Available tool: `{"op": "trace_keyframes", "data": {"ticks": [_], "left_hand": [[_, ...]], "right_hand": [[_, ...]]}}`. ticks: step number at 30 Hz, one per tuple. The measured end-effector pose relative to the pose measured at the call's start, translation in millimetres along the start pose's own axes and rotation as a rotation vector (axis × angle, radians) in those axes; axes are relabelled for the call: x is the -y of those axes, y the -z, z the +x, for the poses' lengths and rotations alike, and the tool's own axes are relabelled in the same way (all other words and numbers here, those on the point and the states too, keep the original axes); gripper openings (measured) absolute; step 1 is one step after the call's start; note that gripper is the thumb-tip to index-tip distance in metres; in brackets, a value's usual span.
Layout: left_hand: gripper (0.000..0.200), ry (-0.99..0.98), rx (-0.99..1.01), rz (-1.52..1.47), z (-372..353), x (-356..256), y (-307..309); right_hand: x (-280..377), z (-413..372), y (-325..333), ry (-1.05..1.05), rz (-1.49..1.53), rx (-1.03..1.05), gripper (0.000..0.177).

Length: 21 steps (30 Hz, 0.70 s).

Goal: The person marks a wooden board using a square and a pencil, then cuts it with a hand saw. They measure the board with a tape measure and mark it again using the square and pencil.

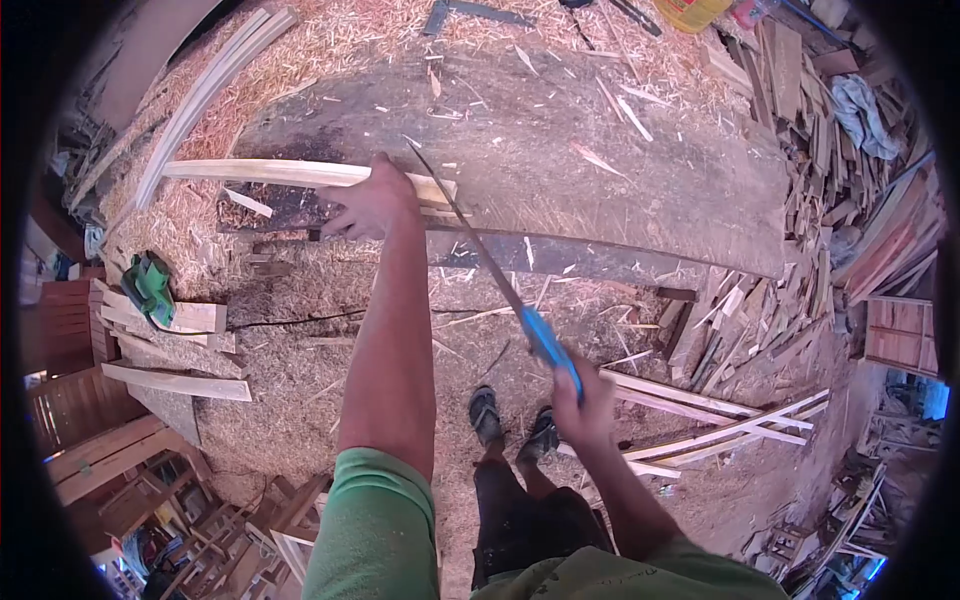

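Observation:
My left hand presses on a pale wooden strip that lies along the front left part of a broad worn board. My right hand is wrapped round the blue handle of a handsaw. The saw's thin blade slants up and to the left, crossing the strip near its right end, to the right of my left hand. Whether the teeth touch the wood cannot be made out. My right hand is slightly blurred.
Curved strips lie at the upper left. A green power tool rests at the left with its cord across the shavings. Crossed strips lie at lower right, and scrap wood is heaped at the right.

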<state>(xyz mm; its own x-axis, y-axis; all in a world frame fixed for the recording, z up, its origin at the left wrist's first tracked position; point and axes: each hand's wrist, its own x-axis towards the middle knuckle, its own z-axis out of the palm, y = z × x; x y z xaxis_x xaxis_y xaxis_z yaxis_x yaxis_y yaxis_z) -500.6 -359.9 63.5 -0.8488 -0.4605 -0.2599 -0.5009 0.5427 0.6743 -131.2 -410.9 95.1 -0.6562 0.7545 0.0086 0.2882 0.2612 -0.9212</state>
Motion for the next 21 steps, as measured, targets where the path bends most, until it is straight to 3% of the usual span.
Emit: {"op": "trace_keyframes", "data": {"ticks": [3, 5, 10, 12, 15, 19, 21], "left_hand": [[0.116, 0.003, -0.032, 0.029, 3, 0, 0], [0.115, 0.012, -0.034, 0.021, -2, 0, -1], [0.116, 0.014, -0.022, 0.016, -2, -4, 2], [0.116, 0.002, -0.026, -0.002, -1, -6, 1], [0.116, -0.001, -0.01, 0.0, -4, 1, 2], [0.117, 0.011, -0.023, 0.022, 3, -1, -2], [0.117, 0.009, -0.012, 0.015, -1, 3, 2]], "right_hand": [[13, 101, -58, -0.021, -0.012, 0.015, 0.035], [20, 140, -79, 0.117, -0.012, -0.031, 0.034], [0, 25, -8, -0.001, -0.034, -0.005, 0.038], [6, -17, 21, 0.096, -0.009, -0.017, 0.039], [13, 3, 11, -0.018, -0.076, 0.038, 0.039], [29, 120, -58, 0.02, -0.017, 0.012, 0.034], [25, 118, -59, 0.025, -0.003, -0.007, 0.034]]}}
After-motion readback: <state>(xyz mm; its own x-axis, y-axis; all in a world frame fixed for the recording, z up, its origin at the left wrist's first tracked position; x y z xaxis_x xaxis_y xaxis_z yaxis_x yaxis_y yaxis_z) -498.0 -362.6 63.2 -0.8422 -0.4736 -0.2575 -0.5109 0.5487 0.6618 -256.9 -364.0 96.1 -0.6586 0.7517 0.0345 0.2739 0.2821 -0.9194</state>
